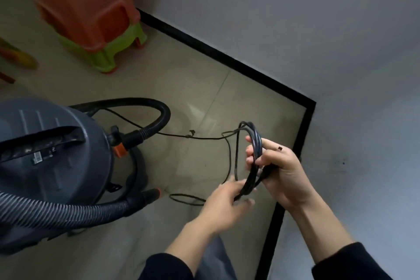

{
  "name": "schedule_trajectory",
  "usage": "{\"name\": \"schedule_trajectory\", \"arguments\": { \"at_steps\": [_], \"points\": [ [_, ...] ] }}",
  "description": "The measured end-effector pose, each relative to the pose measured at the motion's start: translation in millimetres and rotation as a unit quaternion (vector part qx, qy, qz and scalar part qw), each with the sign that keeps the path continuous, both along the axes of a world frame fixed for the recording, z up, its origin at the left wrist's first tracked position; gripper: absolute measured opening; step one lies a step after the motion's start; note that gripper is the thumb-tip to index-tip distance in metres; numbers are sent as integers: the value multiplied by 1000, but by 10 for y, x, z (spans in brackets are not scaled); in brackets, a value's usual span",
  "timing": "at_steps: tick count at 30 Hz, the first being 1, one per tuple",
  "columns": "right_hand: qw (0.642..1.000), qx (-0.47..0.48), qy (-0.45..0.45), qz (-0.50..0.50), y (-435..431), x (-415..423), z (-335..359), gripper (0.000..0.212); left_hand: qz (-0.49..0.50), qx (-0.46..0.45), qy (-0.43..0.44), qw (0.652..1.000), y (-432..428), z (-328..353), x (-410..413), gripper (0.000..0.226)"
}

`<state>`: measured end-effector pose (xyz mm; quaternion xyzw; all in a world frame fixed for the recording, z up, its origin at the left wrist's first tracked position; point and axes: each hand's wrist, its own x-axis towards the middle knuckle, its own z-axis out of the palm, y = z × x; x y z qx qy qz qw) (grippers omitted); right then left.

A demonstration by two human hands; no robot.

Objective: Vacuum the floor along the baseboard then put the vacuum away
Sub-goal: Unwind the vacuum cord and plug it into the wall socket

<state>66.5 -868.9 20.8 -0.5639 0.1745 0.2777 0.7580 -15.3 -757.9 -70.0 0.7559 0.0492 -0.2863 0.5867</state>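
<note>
A dark grey canister vacuum (pixel 56 150) stands on the tiled floor at the left, its ribbed black hose (pixel 68 211) curling round its front and back. My right hand (pixel 279 175) grips a coiled bundle of the black power cord (pixel 252 159). My left hand (pixel 225 204), blurred, pinches the lower end of that coil. The loose rest of the cord trails over the floor from the coil to the vacuum. A black baseboard (pixel 227 57) runs along the white wall and turns at the corner beside my right hand.
Stacked orange and green plastic stools (pixel 91 18) stand at the back left against the wall. A red and green object (pixel 18 57) lies at the left edge. White walls close the corner on the right.
</note>
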Motion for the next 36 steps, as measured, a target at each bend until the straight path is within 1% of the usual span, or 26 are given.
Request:
{"name": "schedule_trajectory", "arguments": {
  "at_steps": [1, 2, 4, 7, 9, 10, 11, 12, 13, 14, 15, 17, 18, 19, 20, 21, 23, 24, 25, 27, 30, 33, 34, 36],
  "points": [
    [1000, -14, -8, 9, -13, -101, 85, 43, 0, -20, 8, 1000, -24, 55, -108, 24],
    [999, -41, -15, 19, -26, -209, 165, 42, -2, -37, 17, 999, -27, 114, -221, 17],
    [994, -105, -11, 22, -41, -440, 328, 40, -22, -85, 32, 996, 18, 263, -471, 15],
    [982, -191, 4, -16, -59, -815, 560, 33, -23, -163, 57, 985, 195, 441, -853, 15],
    [963, -269, -15, -9, -68, -1059, 703, 27, 1, -195, 73, 978, 344, 536, -1123, 13],
    [947, -319, -31, 16, -83, -1169, 754, 23, 23, -208, 92, 974, 411, 574, -1249, 13],
    [926, -370, -42, 63, -100, -1278, 781, 21, 52, -217, 120, 967, 480, 624, -1368, 13],
    [898, -417, -47, 133, -113, -1396, 791, 19, 93, -222, 153, 958, 547, 667, -1476, 14],
    [861, -459, -45, 216, -117, -1527, 788, 18, 143, -230, 190, 944, 613, 715, -1574, 15],
    [817, -490, -33, 302, -112, -1682, 772, 18, 199, -247, 225, 922, 681, 749, -1660, 16],
    [768, -512, -15, 383, -102, -1855, 731, 19, 257, -282, 258, 888, 755, 790, -1724, 18],
    [647, -558, 30, 519, -84, -2261, 564, 35, 343, -353, 295, 819, 921, 903, -1815, 20],
    [580, -583, 49, 567, -91, -2475, 461, 41, 363, -371, 302, 800, 1009, 954, -1855, 21],
    [525, -603, 57, 598, -118, -2677, 364, 42, 369, -377, 308, 792, 1088, 1012, -1901, 22],
    [486, -619, 61, 614, -163, -2867, 281, 38, 362, -373, 313, 795, 1164, 1070, -1958, 23],
    [456, -635, 64, 620, -224, -3030, 218, 35, 345, -356, 319, 808, 1239, 1126, -2038, 26],
    [399, -669, 71, 623, -363, -3272, 190, 35, 289, -288, 329, 852, 1381, 1211, -2255, 34],
    [378, -683, 67, 621, -432, -3356, 207, 33, 255, -243, 331, 876, 1447, 1231, -2384, 38],
    [362, -697, 59, 616, -494, -3430, 240, 30, 221, -195, 332, 896, 1506, 1241, -2532, 42],
    [344, -723, 33, 599, -611, -3560, 309, 26, 157, -102, 333, 924, 1602, 1222, -2851, 46],
    [327, -767, -41, 550, -722, -3650, 467, 19, 63, 57, 317, 945, 1735, 1108, -3288, 41],
    [319, -811, -141, 470, -694, -3694, 684, 16, -10, 224, 261, 939, 1966, 917, -3640, 29],
    [328, -820, -176, 435, -644, -3702, 740, 20, -28, 279, 230, 932, 2077, 851, -3733, 27],
    [377, -813, -258, 361, -495, -3729, 829, 37, -50, 389, 169, 904, 2317, 755, -3916, 29]
  ]
}}
